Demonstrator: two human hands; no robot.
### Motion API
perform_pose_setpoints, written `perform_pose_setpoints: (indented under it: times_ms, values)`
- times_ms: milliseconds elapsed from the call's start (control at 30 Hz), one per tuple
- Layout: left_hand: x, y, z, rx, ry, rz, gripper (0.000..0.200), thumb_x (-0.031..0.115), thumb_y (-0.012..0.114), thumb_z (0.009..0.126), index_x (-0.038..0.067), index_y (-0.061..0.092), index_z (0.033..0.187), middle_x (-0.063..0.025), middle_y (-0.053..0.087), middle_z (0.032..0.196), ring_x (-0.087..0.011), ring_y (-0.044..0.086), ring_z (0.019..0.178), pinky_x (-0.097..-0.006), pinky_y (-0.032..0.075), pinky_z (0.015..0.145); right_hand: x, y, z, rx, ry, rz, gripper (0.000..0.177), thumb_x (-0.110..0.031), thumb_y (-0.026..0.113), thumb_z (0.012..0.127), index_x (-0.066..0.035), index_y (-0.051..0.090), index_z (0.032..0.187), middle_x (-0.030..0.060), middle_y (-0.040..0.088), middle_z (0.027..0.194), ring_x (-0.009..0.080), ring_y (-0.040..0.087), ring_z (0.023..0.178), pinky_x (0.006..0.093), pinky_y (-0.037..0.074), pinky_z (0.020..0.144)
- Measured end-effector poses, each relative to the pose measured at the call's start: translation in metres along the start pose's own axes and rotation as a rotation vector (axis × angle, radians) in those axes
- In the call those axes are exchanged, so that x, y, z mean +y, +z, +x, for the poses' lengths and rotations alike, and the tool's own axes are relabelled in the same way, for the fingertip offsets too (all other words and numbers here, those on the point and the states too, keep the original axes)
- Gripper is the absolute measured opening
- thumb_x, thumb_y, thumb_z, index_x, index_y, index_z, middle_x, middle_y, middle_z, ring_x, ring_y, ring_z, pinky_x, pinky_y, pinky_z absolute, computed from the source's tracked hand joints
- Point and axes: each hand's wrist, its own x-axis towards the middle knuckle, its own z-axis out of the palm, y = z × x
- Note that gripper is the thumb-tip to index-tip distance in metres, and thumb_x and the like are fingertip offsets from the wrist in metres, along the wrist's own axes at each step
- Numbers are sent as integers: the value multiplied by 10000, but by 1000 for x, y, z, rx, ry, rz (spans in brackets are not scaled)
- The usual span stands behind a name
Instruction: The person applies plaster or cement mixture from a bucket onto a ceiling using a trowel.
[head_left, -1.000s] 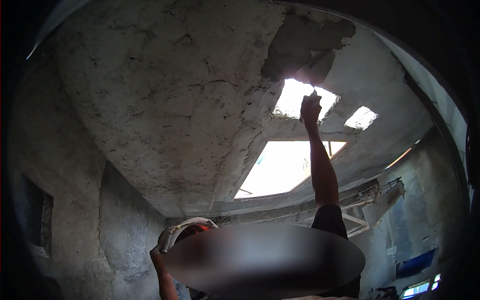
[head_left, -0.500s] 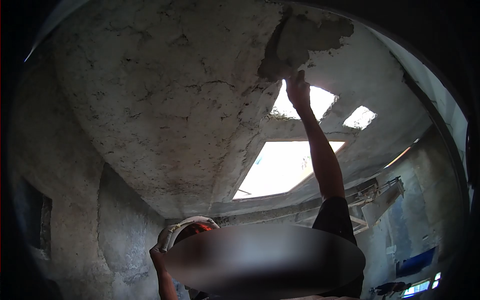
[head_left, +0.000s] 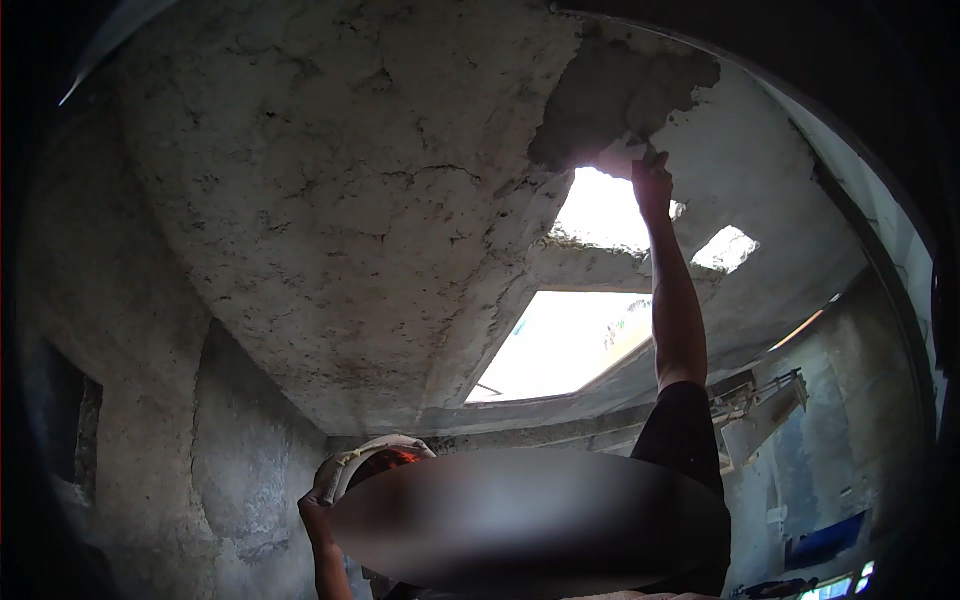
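My right arm stretches up, its hand [head_left: 653,190] closed round the handle of a trowel [head_left: 643,145]. The trowel is dark and hard to make out; it lies at the lower edge of a dark, wet-looking mortar patch [head_left: 620,90] on the wall, just above a bright opening. Low on the left, my left hand [head_left: 315,505] grips the pale, thick rim of a basin-like container [head_left: 385,447]. Reddish-orange shows inside that rim. A blurred oval hides most of the container and my upper body.
Rough, cracked wall [head_left: 330,200] fills the left and middle. Bright openings [head_left: 560,345] of different sizes pierce it. A metal frame [head_left: 765,405] and a blue panel [head_left: 828,540] are at the right. A dark recess [head_left: 65,420] is at far left.
My right hand and the trowel have moved right along the mortar patch's lower edge. The trowel's blade, earlier broad against the patch, now looks narrow. My left hand stays on the rim.
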Motion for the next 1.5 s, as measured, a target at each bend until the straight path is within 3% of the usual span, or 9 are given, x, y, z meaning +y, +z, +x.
perform_pose_setpoints:
  times_ms: [233,367,500,633,733,833,1100,1267,1500]
  values:
    - [13,3,-10,43,16,-116,362,-30,616,473,-77,635,831,-52,645,793,-157,574,668,-286,463,619,2,36,-49,129,-57,-164,365,-355,434,926,-64,387,1141,236,505,966,421,630,770,487,542,614]
    - [2,-9,-9,35,26,11,411,-52,575,488,-43,660,891,-17,629,806,-121,558,680,-257,456,601,-49,33,-52,103,-13,198,415,-361,476,912,-9,383,1112,299,552,984,459,610,794,518,513,672]
    - [-2,-9,-8,24,19,-9,435,-51,583,486,-41,658,915,-19,634,824,-128,571,692,-257,463,615,-58,80,-23,129,-304,25,400,-350,527,864,-30,471,1097,275,539,943,422,604,803,503,506,653]
    - [-1,-13,-10,35,-26,-2,461,-49,590,480,-40,661,936,-24,640,836,-130,576,701,-256,467,624,-101,40,-31,58,-118,275,596,-457,528,854,-23,414,1248,300,586,914,402,616,846,483,515,652]
    - [6,-9,-11,69,-7,-11,392,-17,625,468,-79,646,855,-63,654,803,-158,586,676,-287,473,639,-92,23,-18,-54,-124,-21,778,-537,487,850,-4,260,1370,287,616,874,428,616,837,486,507,706]
    - [-2,-8,-4,52,10,5,385,-4,632,470,-81,644,847,-61,649,793,-155,579,660,-287,468,620,-90,0,-22,-45,-168,-10,640,-484,445,886,3,320,1283,299,612,918,454,601,867,502,485,775]
    - [3,-2,-2,32,11,-23,353,0,631,485,-86,639,827,-59,644,777,-148,571,641,-281,467,602,-62,32,-15,157,-256,46,754,-509,472,868,31,279,1357,305,607,802,480,603,759,511,508,672]
    - [10,-1,-6,20,21,-37,357,-13,623,489,-85,641,839,-55,644,785,-145,572,650,-275,467,606,-58,47,-7,237,-399,-266,684,-432,497,867,67,339,1308,262,594,716,386,622,626,451,528,531]
    - [-9,-7,-3,32,23,17,418,-26,620,479,-63,656,895,-49,652,818,-142,587,686,-271,473,630,-55,22,5,129,-336,-474,747,-473,478,870,74,286,1341,201,614,769,318,633,674,410,527,565]
